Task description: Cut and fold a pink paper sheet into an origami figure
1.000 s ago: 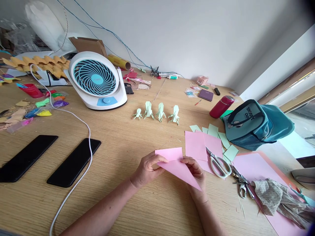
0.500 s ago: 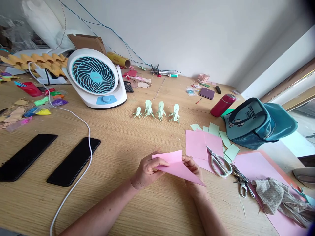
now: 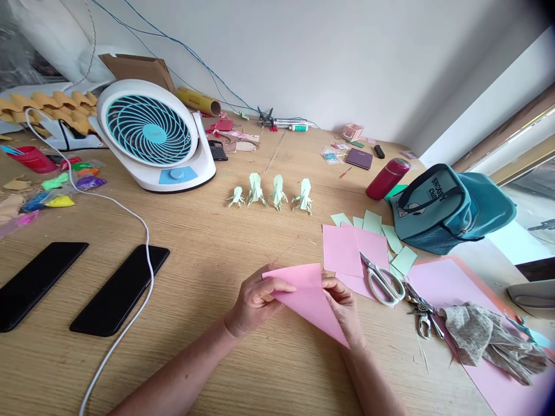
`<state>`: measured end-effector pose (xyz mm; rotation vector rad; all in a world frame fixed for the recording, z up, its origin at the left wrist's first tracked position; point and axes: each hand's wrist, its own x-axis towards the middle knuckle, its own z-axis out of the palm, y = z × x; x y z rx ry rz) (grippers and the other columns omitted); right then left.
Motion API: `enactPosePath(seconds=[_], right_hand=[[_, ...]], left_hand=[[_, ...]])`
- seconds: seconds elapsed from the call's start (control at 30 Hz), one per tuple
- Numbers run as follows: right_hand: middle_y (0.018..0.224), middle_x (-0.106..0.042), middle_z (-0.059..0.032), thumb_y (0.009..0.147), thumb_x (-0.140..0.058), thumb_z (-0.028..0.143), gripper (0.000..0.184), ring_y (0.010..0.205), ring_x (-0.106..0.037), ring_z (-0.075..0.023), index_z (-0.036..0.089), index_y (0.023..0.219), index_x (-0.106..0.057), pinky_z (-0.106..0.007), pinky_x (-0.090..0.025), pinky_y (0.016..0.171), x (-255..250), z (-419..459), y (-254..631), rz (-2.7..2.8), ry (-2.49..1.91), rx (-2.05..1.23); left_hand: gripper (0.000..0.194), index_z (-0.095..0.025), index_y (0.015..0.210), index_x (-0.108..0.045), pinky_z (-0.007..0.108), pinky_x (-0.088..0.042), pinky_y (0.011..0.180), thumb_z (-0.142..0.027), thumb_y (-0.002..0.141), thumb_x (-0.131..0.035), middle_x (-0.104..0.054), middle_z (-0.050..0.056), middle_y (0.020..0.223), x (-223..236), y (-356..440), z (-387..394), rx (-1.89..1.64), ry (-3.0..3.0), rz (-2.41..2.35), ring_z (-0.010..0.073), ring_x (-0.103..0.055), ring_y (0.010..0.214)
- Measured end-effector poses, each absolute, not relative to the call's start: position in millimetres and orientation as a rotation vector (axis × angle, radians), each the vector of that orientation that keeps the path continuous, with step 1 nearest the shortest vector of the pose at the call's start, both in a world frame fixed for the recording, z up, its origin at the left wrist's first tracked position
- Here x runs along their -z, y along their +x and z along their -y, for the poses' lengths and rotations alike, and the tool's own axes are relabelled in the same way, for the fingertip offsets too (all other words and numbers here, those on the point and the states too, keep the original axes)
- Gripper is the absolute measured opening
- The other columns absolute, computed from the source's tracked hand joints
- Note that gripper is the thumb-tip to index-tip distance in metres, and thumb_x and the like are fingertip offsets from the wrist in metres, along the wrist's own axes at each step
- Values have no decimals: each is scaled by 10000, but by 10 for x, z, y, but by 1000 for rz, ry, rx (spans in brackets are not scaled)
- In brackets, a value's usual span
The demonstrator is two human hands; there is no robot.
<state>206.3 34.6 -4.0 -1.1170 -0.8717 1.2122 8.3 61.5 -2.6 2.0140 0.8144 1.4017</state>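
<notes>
Left hand (image 3: 255, 303) pinches the left side of a folded sheet of pink paper (image 3: 303, 292), thumb laid over its near face; right hand (image 3: 346, 309) grips the right edge between thumb and fingers. Sheet is held over the light wood-grain tabletop (image 3: 203, 237), a crease running across its upper part, lower corner pointing down-right in front of the right wrist. Beyond it stand four pale green folded-paper figures with thin legs (image 3: 278, 188) in a row; to its right, white-handled metal scissors (image 3: 372, 267) overlap flat pink paper pieces (image 3: 340, 248).
</notes>
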Motion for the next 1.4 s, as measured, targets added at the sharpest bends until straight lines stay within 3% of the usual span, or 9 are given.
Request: enactPosePath(seconds=[0.13, 0.33, 0.43, 0.53, 0.67, 0.8, 0.97, 1.17, 1.4], right_hand=[[745, -695, -27, 628, -865, 471, 276, 700, -606, -193, 257, 772, -765, -312, -502, 673, 57, -354, 2068, 896, -1056, -1253], [951, -702, -40, 728, -823, 404, 372, 853, -627, -216, 308, 1068, -706, -337, -521, 766, 117, -343, 2021, 951, -942, -1215], [937, -672, -24, 785, -788, 323, 496, 826, -614, -197, 350, 1247, -610, -336, -519, 757, 98, -336, 1997, 1012, -887, -1169], [882, -648, -15, 831, -742, 292, 316, 755, -597, -180, 323, 1137, -667, -332, -516, 714, 139, -333, 2009, 1087, -927, -1077], [862, -631, -30, 873, -691, 259, 69, 828, -586, -186, 261, 940, -707, -329, -490, 758, 233, -345, 2051, 1182, -956, -976], [852, -615, -19, 900, -653, 207, 83, 820, -567, -171, 268, 939, -696, -314, -464, 759, 272, -356, 2078, 1243, -960, -965], [867, -616, -23, 905, -644, 199, 102, 822, -570, -175, 265, 961, -698, -325, -467, 774, 307, -338, 2078, 1304, -983, -969], [963, -667, -23, 886, -687, 216, 427, 868, -633, -163, 320, 1269, -529, -309, -528, 799, 238, -329, 2025, 1110, -955, -1063], [930, -736, -28, 826, -755, 299, 152, 856, -676, -162, 258, 969, -718, -280, -549, 800, 198, -354, 1998, 1014, -962, -1218]], left_hand=[[123, -226, 912, -735, 291, -525, 759, -141, 842, -680, -704, 59, 918, 22, 96, -635, -1376, 1963, -759, 206, -649, 913], [87, -232, 902, -735, 296, -512, 834, -177, 851, -691, -672, 60, 988, 39, 134, -668, -1315, 1826, -766, 199, -630, 969], [64, -225, 876, -749, 348, -485, 932, -226, 867, -685, -611, 99, 1194, 67, 135, -700, -1271, 1816, -802, 244, -573, 1149], [75, -226, 856, -753, 422, -418, 1039, -238, 876, -682, -494, 100, 1399, 87, 122, -729, -1262, 1871, -890, 277, -484, 1285], [102, -236, 919, -748, 446, -421, 1048, -271, 900, -655, -539, 93, 1365, 50, 101, -730, -1320, 1985, -859, 269, -484, 1275], [201, -259, 1080, -716, 468, -403, 1055, -339, 919, -626, -646, 72, 1245, -29, 88, -675, -1362, 2245, -745, 263, -509, 1206], [298, -236, 1244, -641, 417, -440, 978, -247, 981, -502, -695, 72, 1211, -54, 98, -597, -1218, 2451, -545, 241, -561, 1147], [370, -181, 1265, -617, 365, -510, 884, -56, 936, -506, -710, 91, 1155, -14, 127, -570, -1229, 2393, -519, 213, -611, 1045], [272, -180, 1158, -665, 349, -538, 858, -75, 937, -547, -722, 86, 1039, -9, 176, -556, -1300, 2229, -576, 188, -644, 957]])
